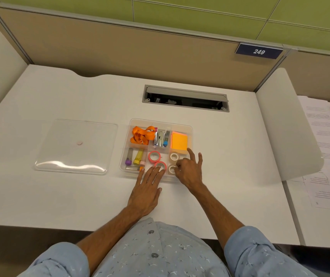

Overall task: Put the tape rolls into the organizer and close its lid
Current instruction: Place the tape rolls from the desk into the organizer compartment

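A white desk (60, 192) sits in an office cubicle, backed by a tan partition (120, 47) carrying a dark number plate reading 249 (259, 51), with an open cable tray (186, 98) let into the desktop and printed papers (328, 156) lying off to the right. At the centre stands a clear compartmented organizer (190, 128) holding an orange lanyard (142, 133), staplers (161, 137), orange sticky notes (179, 140) and markers (134, 158). Its clear lid (76, 146) lies flat on the desk just to the left, apart from it. Four tape rolls are inside the near compartments: two pink tape rolls (154, 156) in the middle one, two beige tape rolls (174, 156) in the right one. The left hand (146, 193) reaches in with fingers straight and close together, fingertips resting on the nearer pink roll. The right hand (190, 169) has thumb and curled fingers at the nearer beige roll, though whether they pinch it cannot be told; its index finger points up and away. The rolls appear to be getting a final settling, so they should be pressed flat, below the rim, so the lid can seat; the lid is not yet on
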{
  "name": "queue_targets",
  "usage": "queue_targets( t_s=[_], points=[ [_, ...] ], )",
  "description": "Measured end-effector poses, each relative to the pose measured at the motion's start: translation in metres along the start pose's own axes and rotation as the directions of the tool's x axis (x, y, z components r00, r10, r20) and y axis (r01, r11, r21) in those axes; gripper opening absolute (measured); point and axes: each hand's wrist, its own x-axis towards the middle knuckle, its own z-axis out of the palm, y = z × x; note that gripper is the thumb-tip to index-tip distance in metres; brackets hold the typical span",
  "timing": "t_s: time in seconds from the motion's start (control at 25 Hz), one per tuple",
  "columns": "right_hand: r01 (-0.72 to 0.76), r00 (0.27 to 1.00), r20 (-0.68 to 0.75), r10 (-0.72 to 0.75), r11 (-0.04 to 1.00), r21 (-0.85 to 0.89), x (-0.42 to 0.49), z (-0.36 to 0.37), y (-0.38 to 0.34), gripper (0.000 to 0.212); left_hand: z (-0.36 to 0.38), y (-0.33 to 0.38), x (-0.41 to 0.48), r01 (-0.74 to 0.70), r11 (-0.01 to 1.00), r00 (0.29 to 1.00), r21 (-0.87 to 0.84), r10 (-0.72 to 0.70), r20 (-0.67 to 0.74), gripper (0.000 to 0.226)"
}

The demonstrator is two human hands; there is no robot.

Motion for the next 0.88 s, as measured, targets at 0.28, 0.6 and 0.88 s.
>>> queue_targets(
  t_s=[0.28, 0.6, 0.88],
  points=[
    [-0.008, 1.000, 0.023, 0.007, 1.000, 0.029, 0.001, 0.000, 0.001, 0.032, -0.002, 0.001, 0.000, -0.008, 0.999, 1.000, -0.035, 0.007, -0.013, 0.068],
    [-0.011, 1.000, 0.002, 0.011, 0.999, 0.043, -0.003, -0.001, 0.003, 0.038, -0.005, 0.000, -0.002, -0.039, 0.996, 0.998, -0.075, 0.036, -0.045, 0.067],
    [0.037, 0.939, -0.342, 0.020, 0.987, 0.158, 0.008, -0.012, -0.013, 0.029, -0.013, -0.022, -0.013, -0.048, 0.986, 0.984, -0.159, 0.019, -0.177, 0.064]
  ],
)
